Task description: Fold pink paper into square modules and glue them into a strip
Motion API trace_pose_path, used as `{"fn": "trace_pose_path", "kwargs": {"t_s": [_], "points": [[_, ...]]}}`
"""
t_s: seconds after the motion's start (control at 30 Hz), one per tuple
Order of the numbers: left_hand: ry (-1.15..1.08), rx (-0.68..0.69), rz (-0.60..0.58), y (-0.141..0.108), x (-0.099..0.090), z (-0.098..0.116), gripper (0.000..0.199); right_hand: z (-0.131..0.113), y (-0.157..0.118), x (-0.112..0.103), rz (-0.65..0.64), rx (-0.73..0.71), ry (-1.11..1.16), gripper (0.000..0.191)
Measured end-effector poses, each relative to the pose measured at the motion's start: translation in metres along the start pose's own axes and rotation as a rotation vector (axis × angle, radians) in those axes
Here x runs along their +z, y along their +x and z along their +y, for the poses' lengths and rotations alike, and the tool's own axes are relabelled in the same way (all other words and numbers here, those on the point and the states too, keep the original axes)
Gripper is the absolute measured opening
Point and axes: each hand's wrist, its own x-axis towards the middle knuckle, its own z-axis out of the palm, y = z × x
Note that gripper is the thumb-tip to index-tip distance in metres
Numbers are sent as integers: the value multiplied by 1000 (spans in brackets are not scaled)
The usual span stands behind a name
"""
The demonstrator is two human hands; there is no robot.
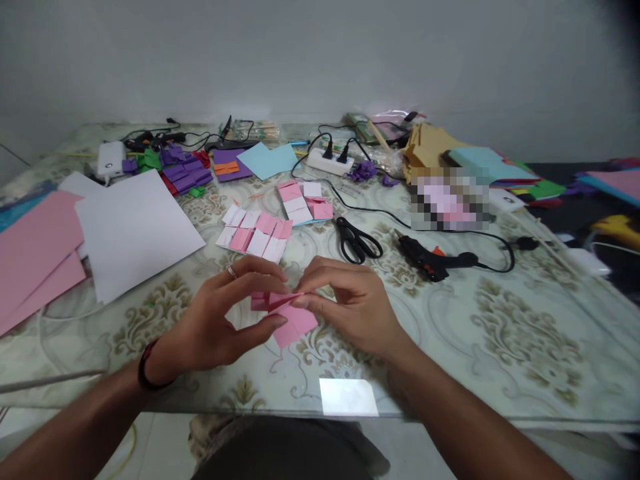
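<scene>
Between my hands is a folded pink paper [295, 323], with a flap standing up near its middle. My left hand [235, 310] curves round its left side, thumb and fingers on the paper. At the right, my right hand [347, 303] pinches the raised fold between thumb and fingers. Just beyond my hands lies a group of folded pink and white paper pieces [257, 233]. A second pink and white group [305, 201] sits behind it. Black scissors [357, 240] rest to the right of these pieces.
A black glue gun [433, 259] with its cord lies at the right. White sheets [137, 230] and pink sheets [37, 250] cover the left side. Purple folded pieces [183, 173], a white power strip [330, 161] and yellow paper [430, 147] are at the back.
</scene>
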Motion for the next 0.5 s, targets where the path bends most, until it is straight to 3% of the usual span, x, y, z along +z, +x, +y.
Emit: {"fn": "trace_pose_path", "kwargs": {"t_s": [0.33,0.5], "points": [[16,-110,78,-4,7,3,23,4,-5,4,42,-49,22,13],[-45,-243,197,-12,12,-1,38,1,-6,7,31,81,14,15]]}}
